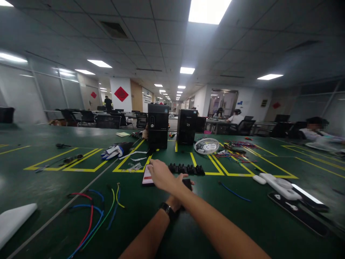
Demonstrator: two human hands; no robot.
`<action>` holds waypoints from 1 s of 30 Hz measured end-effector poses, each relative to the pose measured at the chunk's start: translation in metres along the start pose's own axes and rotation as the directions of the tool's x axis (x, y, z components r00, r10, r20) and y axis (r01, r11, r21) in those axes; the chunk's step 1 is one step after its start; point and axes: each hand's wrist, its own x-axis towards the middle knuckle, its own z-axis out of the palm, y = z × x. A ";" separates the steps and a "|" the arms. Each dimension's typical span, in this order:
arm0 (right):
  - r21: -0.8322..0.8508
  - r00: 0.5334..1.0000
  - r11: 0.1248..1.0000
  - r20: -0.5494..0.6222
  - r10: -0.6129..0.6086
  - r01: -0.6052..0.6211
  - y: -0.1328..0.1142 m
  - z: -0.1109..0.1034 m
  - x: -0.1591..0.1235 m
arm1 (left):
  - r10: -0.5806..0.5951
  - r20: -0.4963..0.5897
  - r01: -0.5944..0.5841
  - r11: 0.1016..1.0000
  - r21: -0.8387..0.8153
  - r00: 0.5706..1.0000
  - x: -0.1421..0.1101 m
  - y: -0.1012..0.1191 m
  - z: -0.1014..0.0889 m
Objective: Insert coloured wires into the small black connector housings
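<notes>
My right hand (161,175) reaches across to the left, fingers stretched out, over a phone (146,178) with a red and white screen that lies on the green table (188,223). My left hand (175,202), a black watch (167,209) on its wrist, passes under the right forearm and grips a small black block (188,184); most of that hand is hidden. Just beyond both hands lies a row of black ribbed parts (187,169).
Two black computer towers (158,126) (187,126) stand behind. A white fan grille (206,146), gloves (113,151), loose coloured wires (91,212), white casings (277,185), a black panel (296,212) and white foam (13,221) lie around. Another person (318,133) sits far right.
</notes>
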 end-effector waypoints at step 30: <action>-0.356 0.982 0.926 0.085 0.169 -0.128 0.271 -0.170 -0.080 | 0.145 -0.241 0.140 0.496 0.857 0.960 0.114 0.086 -0.059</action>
